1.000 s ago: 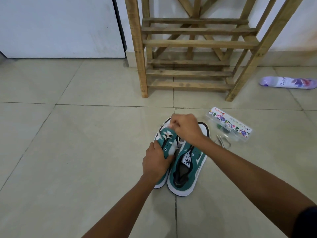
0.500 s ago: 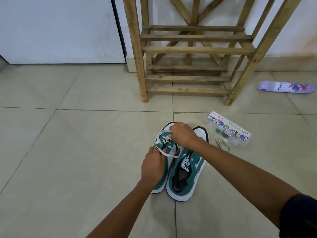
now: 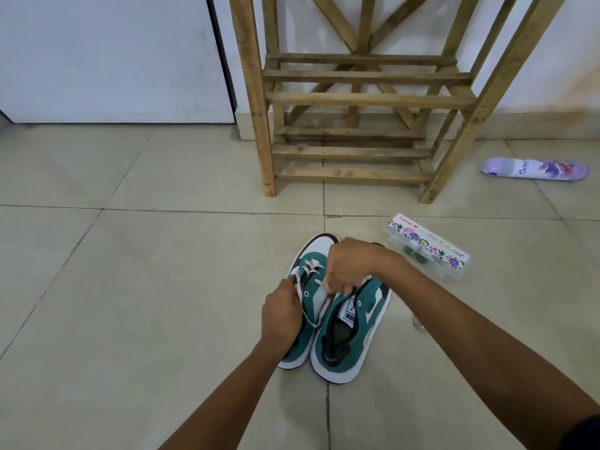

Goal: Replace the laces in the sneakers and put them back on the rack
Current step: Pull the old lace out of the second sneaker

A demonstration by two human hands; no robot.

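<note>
Two green-and-white sneakers stood side by side on the tiled floor [image 3: 130, 287], toes toward the wooden rack [image 3: 367, 99], sides touching. The left sneaker [image 3: 310, 287] was partly laced with a white lace [image 3: 311, 264] across its upper eyelets. The right sneaker [image 3: 350, 332] showed an open throat, a white tongue label with a black logo, and no lace that could be made out.

The left hand [image 3: 282, 311] lay over the outer side of the left sneaker, fingers curled, pinching one strand of the white lace; that strand ran from the fingers down in a loop beside the hand. The right hand [image 3: 349, 266] hovered over the gap between the two toes, fingers bent downward and nipping a lace end near the left sneaker's inner eyelets. The exact fingertip contact was blurred.

The rack stood against the wall beyond the sneakers, well apart from them, its slatted shelves bare. A clear plastic box [image 3: 428, 248] with a floral label lay on the floor just right of the sneakers. A purple spray can [image 3: 535, 169] lay on its side farther right, near the rack's right leg. A white door [image 3: 107, 56] closed the upper left.
</note>
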